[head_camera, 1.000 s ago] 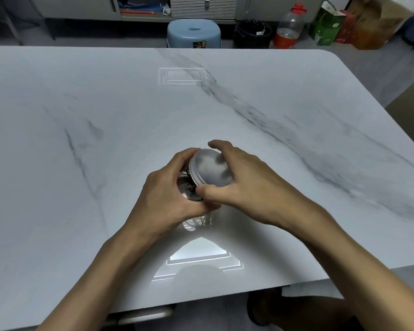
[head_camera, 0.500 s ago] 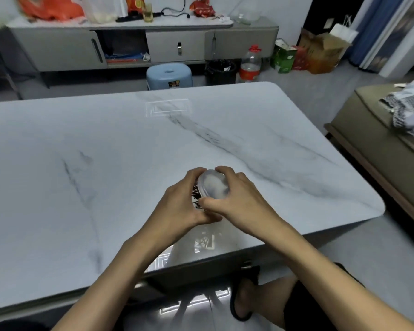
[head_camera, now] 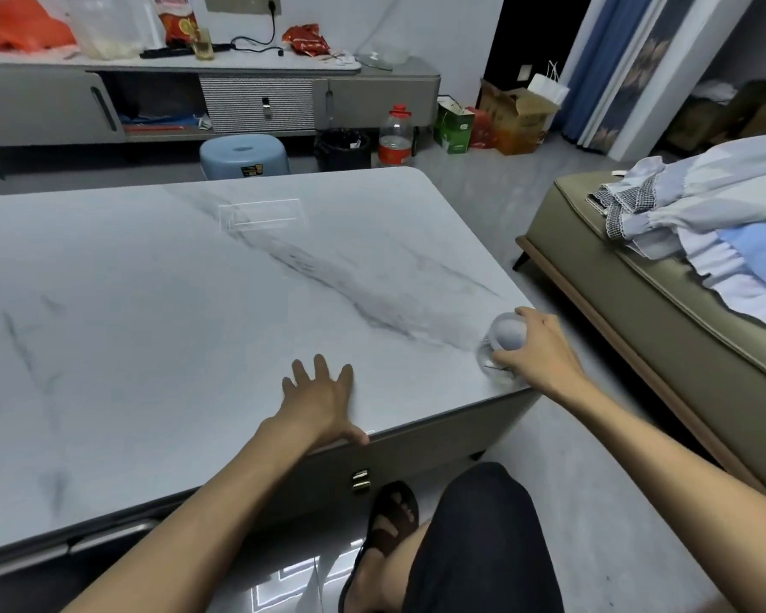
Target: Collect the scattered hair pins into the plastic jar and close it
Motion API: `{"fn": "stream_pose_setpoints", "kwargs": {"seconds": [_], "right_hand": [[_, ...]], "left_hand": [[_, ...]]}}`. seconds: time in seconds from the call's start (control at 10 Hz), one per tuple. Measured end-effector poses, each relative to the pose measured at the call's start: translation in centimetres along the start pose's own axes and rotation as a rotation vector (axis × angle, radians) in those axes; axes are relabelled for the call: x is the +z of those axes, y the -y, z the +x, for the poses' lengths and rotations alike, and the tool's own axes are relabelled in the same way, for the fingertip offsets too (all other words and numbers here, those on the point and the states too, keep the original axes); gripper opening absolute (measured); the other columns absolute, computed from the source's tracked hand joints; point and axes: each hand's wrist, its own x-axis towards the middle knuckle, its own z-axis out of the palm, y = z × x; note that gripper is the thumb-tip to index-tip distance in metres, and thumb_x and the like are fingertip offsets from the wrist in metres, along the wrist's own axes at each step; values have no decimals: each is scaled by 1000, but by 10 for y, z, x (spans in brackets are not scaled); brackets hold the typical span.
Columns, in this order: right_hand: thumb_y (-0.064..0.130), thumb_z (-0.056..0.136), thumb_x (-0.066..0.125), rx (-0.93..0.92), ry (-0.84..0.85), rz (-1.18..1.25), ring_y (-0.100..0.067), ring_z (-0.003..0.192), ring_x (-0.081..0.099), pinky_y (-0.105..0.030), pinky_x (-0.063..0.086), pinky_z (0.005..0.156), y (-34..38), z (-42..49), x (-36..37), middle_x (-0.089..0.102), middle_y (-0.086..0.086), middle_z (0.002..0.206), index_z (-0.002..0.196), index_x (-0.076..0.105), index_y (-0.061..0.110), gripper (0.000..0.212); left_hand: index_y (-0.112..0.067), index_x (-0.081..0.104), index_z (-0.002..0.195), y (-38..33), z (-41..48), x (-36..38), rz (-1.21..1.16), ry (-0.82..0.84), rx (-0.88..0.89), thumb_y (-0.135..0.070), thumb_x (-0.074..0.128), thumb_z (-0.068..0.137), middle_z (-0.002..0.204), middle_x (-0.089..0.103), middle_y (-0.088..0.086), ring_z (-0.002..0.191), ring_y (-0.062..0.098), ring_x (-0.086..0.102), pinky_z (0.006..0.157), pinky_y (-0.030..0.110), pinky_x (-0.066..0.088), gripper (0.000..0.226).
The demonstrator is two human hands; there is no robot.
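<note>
Both hands have parted since half a second ago, when they closed together around the plastic jar [head_camera: 503, 347] near the middle of the front edge: the right hand [head_camera: 538, 347] now grips the jar alone from above, fingers wrapped over its pale lid [head_camera: 510, 331], at the near right corner of the surface [head_camera: 151, 303], while the left hand [head_camera: 319, 400] lies open and flat, fingers spread, on the marble-patterned top close to the front edge, its thumb at the rim. Lid sits on the jar; whether it is fully fastened cannot be told. Dark, thin hair pins [head_camera: 494, 368] show faintly through the clear wall near the jar's base, and the jar appears to touch the top, just inside the rounded corner. Grey veins cross the white slab diagonally, and a ceiling light reflects as a pale rectangle toward the far side. Beyond the far edge stand a blue plastic stool [head_camera: 244, 157], a black bin [head_camera: 341, 149] and a red-capped bottle [head_camera: 395, 137], before a long grey cabinet [head_camera: 257, 104] carrying bags and a drinking glass. An olive sofa [head_camera: 637, 294] at right holds heaped pale clothing [head_camera: 704, 214]. Below the front edge, the person's knee in dark shorts and a sandalled foot [head_camera: 392, 524] rest on the glossy floor.
</note>
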Motion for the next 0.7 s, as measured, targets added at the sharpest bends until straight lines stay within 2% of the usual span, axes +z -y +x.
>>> {"fn": "stream_pose_setpoints", "kwargs": {"seconds": [0.1, 0.2, 0.3, 0.4, 0.5, 0.6, 0.7], "right_hand": [[36, 69, 69, -8, 16, 10, -28, 113, 53, -36, 46, 81, -16, 20, 2, 33, -5, 142, 142, 34, 27, 82], [36, 70, 69, -16, 26, 15, -29, 120, 49, -38, 46, 87, -18, 27, 4, 31, -4, 145, 143, 33, 27, 82], [32, 72, 69, -33, 8, -76, -34, 134, 31, -45, 35, 105, -10, 25, 7, 29, -11, 148, 144, 34, 21, 81], [27, 75, 68, -135, -63, -157, -34, 135, 28, -43, 30, 109, 9, 15, 4, 34, -15, 145, 141, 40, 16, 72], [29, 81, 61, -309, 101, -212, -23, 113, 54, -36, 48, 89, 60, -11, -8, 58, -3, 126, 124, 55, 24, 44], [33, 84, 58, -359, 347, -244, -19, 97, 61, -32, 51, 77, 107, -34, -15, 65, 1, 114, 116, 60, 27, 32], [28, 87, 59, -460, 506, -277, -17, 83, 67, -27, 52, 67, 175, -66, -23, 68, -3, 104, 108, 64, 19, 23]], "left_hand": [[-20, 33, 131, 2, 3, 0, 15, -29, 10, -69, 71, 57, 136, 31, 18, 119, 42, 31, 90, 45, 36, 96], [-22, 32, 133, 3, 3, 0, 13, -33, 22, -68, 70, 58, 138, 30, 18, 121, 43, 30, 92, 45, 36, 96], [-22, 26, 141, 5, -4, -1, 9, -10, 39, -65, 68, 65, 146, 21, 18, 131, 45, 21, 103, 48, 32, 97], [-21, 28, 143, 12, -13, -9, -64, 7, 76, -57, 67, 72, 144, 26, 13, 132, 38, 26, 103, 44, 35, 88], [-21, 29, 146, 27, -37, -33, -250, 64, 97, -43, 65, 82, 149, 33, 7, 133, 26, 38, 105, 36, 35, 76], [-24, 35, 143, 41, -63, -59, -244, 34, 98, -35, 63, 85, 145, 43, 6, 124, 23, 48, 99, 31, 40, 65], [-27, 44, 137, 61, -98, -100, -222, -84, 95, -30, 62, 85, 137, 52, 3, 112, 21, 56, 91, 30, 45, 55]]}}
